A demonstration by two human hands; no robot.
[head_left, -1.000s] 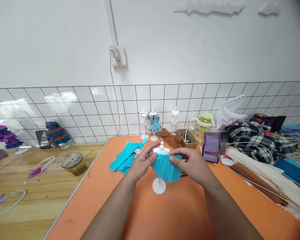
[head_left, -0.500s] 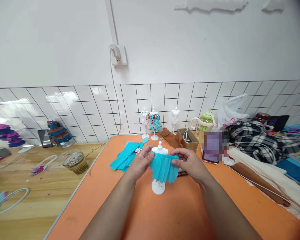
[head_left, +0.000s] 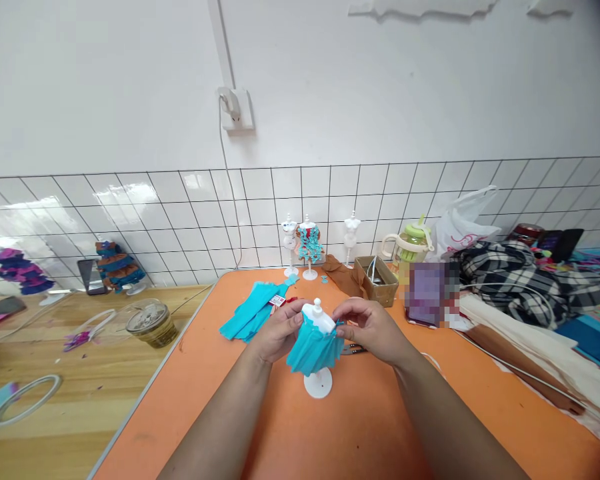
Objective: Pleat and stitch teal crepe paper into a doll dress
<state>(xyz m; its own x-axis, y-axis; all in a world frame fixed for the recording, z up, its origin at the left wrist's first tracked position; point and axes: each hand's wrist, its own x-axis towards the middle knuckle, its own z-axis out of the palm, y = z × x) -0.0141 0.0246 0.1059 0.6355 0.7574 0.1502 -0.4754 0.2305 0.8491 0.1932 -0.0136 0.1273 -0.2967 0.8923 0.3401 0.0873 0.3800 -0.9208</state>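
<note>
The left hand (head_left: 281, 331) and right hand (head_left: 370, 330) each pinch an upper edge of a pleated turquoise cloth (head_left: 314, 353), which hangs across the front of a small white dress form (head_left: 323, 320) between them. The form leans, its round base showing below the hands.

Far left of the hands, a wooden bench (head_left: 80, 407) with visible grain carries a ruffled purple form (head_left: 20, 272), a blue-and-brown one (head_left: 119, 267) and a lidded cup (head_left: 153, 325). The orange bench (head_left: 195, 407) lies beneath the hands, marked with a few dark specks. Folded turquoise fabric (head_left: 250, 312) rests just beyond the left hand. Straight beyond both hands, white tiles (head_left: 260, 213) run below a plain white wall (head_left: 330, 87). Beyond the right hand sits a cardboard box (head_left: 386, 295); farther right, plaid cloth (head_left: 495, 263) lies heaped.
</note>
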